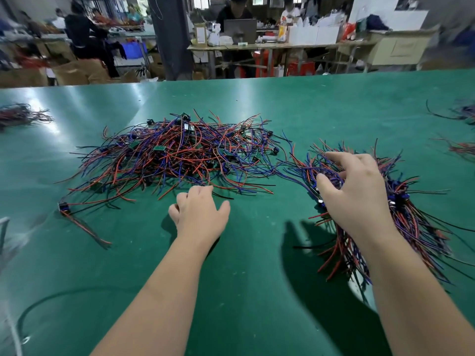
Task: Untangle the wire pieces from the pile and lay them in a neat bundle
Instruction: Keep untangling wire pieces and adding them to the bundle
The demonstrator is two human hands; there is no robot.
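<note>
**benchrat:** ok so how many heaps are sitting on that green table mat (257, 265)? I'm counting one big tangled pile of red, blue and black wire pieces (177, 152), lying just past the knuckles of the left hand (199, 211).

**wirenerd:** yep, one big pile, with small green circuit boards (159, 149) poking out of it, at least three that I'm making out. Then one combed-out bundle of the same wires (411, 227) is lying right under the right hand (357, 196) and running back beside that wrist. Three smaller heaps are sitting well out of reach: a far-left heap (18, 115), an upper far-right heap (465, 111) and a lower far-right heap (462, 147). Plus one stray wire piece with a dark connector (64, 208) is lying apart, off the little-finger side of the left hand.

**benchrat:** and the two hands, what are the fingers doing?

**wirenerd:** the right hand is spreading all five, slightly bent, over the bundle, with the thumb tip touching blue strands at the end nearest the pile. It's not closing on anything. The left hand is curling four fingers under and sticking its thumb out toward the right hand. The tips are hiding, so I can't tell if it's pinching a wire, though loose ends from the pile are lying right at its knuckles.
</note>
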